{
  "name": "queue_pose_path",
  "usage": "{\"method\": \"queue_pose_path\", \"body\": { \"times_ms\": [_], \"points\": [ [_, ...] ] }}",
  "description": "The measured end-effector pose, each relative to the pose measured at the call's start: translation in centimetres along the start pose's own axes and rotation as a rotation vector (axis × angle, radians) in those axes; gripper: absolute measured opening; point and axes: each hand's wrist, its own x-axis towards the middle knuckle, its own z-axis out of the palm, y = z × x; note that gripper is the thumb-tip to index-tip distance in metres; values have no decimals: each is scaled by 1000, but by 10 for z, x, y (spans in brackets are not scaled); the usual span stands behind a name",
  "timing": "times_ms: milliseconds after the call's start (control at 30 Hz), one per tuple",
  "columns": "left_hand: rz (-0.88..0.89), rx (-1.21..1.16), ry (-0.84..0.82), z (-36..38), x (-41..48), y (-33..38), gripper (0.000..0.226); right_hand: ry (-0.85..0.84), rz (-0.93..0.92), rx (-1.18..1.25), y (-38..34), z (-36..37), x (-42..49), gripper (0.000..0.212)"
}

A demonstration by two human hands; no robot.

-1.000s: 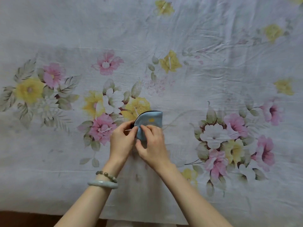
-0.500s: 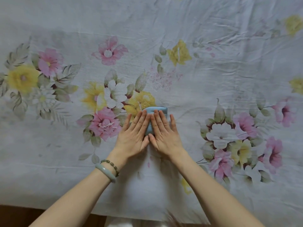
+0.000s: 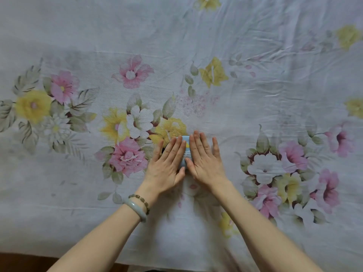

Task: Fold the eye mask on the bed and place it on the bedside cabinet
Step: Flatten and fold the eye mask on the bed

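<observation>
2 flat, open hands, left hand [image 3: 167,165] and right hand [image 3: 206,163], pressed the folded eye mask [image 3: 186,152] onto the bed [image 3: 255,85], gripping nothing. Once released, it might spring open.

Floral sheet [image 3: 255,85] — wrinkled, jade bangle [image 3: 135,210], bead bracelet [image 3: 140,200]

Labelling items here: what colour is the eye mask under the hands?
Light blue eye mask with a yellow patch and dark edging, seen in the head view.
</observation>
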Motion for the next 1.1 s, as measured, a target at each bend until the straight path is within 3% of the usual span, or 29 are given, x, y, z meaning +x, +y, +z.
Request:
{"method": "queue_pose_path", "body": {
  "times_ms": [233, 300, 367, 467, 533, 733, 933, 1100],
  "points": [
    [-26, -88, -104, -9, 8, -1, 72, -48, 43, 26, 0, 4, 5, 61],
    [-40, -117, -121, -16, 7, 1, 72, 19, 50, 75, -4, -7, 1, 64],
    [-123, -199, -109, -23, 1, 1, 73, 170, 114, 222, -10, -17, -8, 66],
    [-362, -399, -70, -31, -7, 0, 74, 298, 377, 555, -17, -22, -20, 54],
    [-453, -416, -23, -34, -10, 4, 70, 275, 532, 759, -21, -23, -23, 41],
    [-556, -414, 76, -28, -4, 17, 46, 233, 722, 1191, -31, -26, -14, 28],
    [-531, -619, 109, -38, -7, 16, 30, 181, 642, 1252, -38, -33, -28, 22],
    [-548, -893, -36, -72, -10, 18, 50, 207, 636, 1373, -35, -59, -42, 20]
  ]
}}
